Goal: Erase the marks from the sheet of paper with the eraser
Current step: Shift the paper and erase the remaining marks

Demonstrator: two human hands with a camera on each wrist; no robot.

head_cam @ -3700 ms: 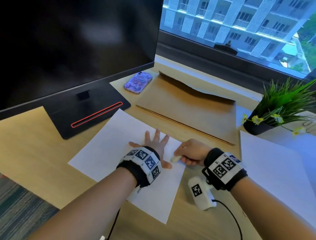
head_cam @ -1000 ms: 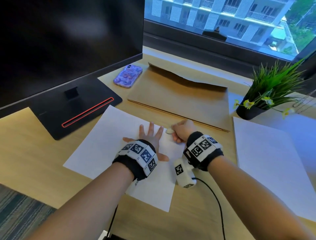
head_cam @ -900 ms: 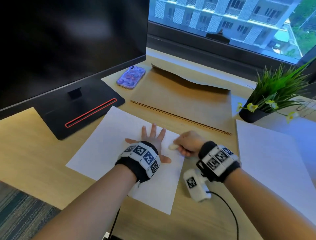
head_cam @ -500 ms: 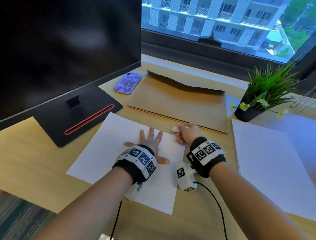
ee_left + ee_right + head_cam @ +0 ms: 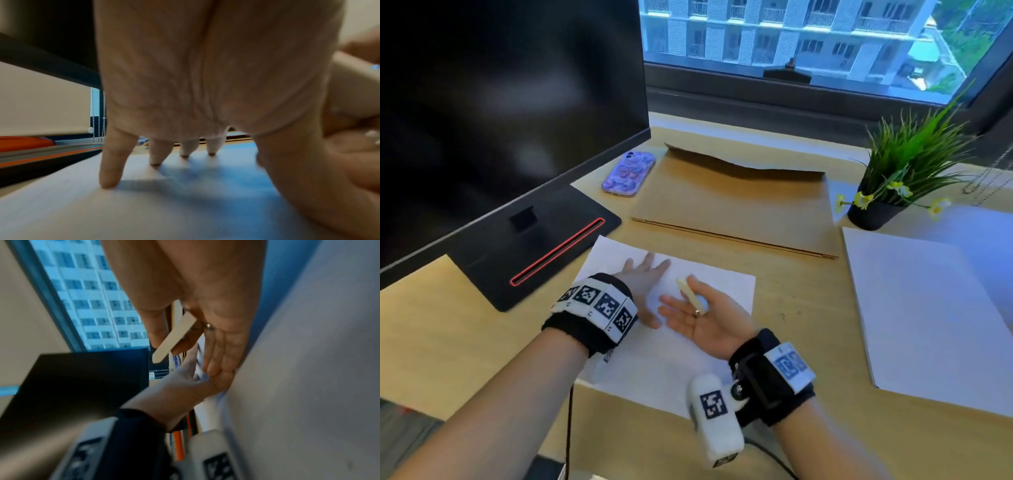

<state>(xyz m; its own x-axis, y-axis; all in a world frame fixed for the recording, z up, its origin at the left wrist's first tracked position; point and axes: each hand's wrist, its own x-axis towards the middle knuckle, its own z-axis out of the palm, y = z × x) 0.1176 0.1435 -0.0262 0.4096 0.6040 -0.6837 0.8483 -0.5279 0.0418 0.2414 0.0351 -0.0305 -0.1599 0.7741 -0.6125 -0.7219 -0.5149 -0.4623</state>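
White paper (image 5: 674, 356) shows no marks; your left hand (image 5: 643, 281) lies spread flat, right hand (image 5: 702, 318) pinches the eraser (image 5: 688, 291) lifted clear: likely nearly done.

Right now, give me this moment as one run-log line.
left hand: flat, pressing sheet of paper | right hand: palm up, thumb pinching eraser | eraser: off the sheet
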